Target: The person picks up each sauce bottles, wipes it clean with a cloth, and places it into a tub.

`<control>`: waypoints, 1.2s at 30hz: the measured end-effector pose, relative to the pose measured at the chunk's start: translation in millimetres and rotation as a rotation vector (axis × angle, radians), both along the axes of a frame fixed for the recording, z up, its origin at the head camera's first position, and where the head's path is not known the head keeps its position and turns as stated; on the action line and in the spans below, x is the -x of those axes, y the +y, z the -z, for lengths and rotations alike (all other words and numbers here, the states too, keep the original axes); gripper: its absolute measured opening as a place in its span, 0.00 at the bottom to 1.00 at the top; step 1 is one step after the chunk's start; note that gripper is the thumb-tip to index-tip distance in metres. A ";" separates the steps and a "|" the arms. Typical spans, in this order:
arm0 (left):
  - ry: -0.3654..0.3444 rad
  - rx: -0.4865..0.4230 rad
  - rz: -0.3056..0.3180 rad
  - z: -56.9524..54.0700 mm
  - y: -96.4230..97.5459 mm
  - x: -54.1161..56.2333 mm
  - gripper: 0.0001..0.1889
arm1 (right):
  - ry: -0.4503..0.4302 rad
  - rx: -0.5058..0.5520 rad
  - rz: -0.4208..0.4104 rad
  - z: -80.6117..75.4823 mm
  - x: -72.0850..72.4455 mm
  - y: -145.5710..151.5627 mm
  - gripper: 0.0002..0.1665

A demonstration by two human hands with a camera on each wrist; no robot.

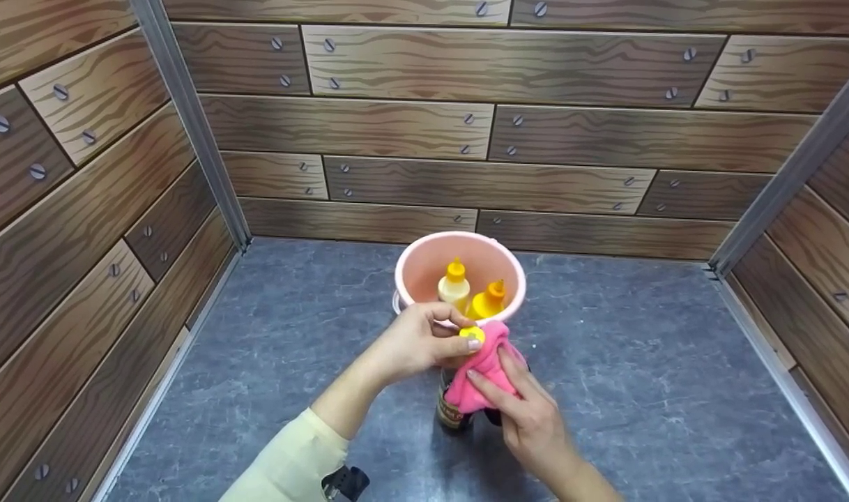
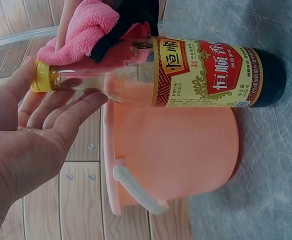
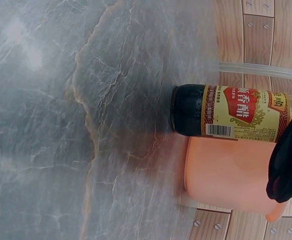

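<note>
A glass vinegar bottle (image 2: 208,75) with a yellow and red label and dark liquid stands upright on the grey surface, just in front of the pink bucket (image 1: 424,251). My left hand (image 1: 417,341) pinches the bottle's yellow cap (image 1: 470,336) between thumb and fingers. In the left wrist view its other fingers extend beside the clear neck. My right hand (image 1: 536,418) holds a fluffy pink cloth (image 1: 484,380) against the neck and upper side of the bottle. A black part (image 3: 288,155) hangs at the cloth's edge. The cloth hides much of the bottle in the head view.
Inside the bucket stand two squeeze bottles, a pale one (image 1: 454,287) and a yellow one (image 1: 488,301), both with pointed orange-yellow tops. A white handle (image 2: 138,190) hangs at the bucket's side. Wood-patterned walls (image 1: 410,125) enclose the back and both sides.
</note>
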State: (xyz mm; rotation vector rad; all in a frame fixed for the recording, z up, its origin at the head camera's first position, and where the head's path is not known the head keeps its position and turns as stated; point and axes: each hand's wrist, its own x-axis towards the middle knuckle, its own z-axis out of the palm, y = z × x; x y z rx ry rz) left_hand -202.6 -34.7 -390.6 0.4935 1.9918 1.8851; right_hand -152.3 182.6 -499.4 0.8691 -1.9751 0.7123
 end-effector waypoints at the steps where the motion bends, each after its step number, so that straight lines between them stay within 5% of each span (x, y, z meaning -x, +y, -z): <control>1: 0.004 0.004 -0.001 -0.1 0.0 -0.1 0.10 | -0.001 -0.004 0.002 -0.3 0.1 -0.5 0.21; 6: 0.030 0.014 -0.002 0.4 -0.8 0.1 0.10 | -0.005 -0.037 0.008 -2.5 0.1 -1.9 0.20; 15: 0.045 0.021 -0.008 0.5 -2.2 -0.2 0.10 | -0.026 -0.085 0.031 -2.9 -4.0 -3.4 0.31; 36: -0.020 -0.028 -0.002 1.1 1.0 -1.6 0.09 | -0.020 -0.090 0.036 17.3 -8.9 -0.4 0.24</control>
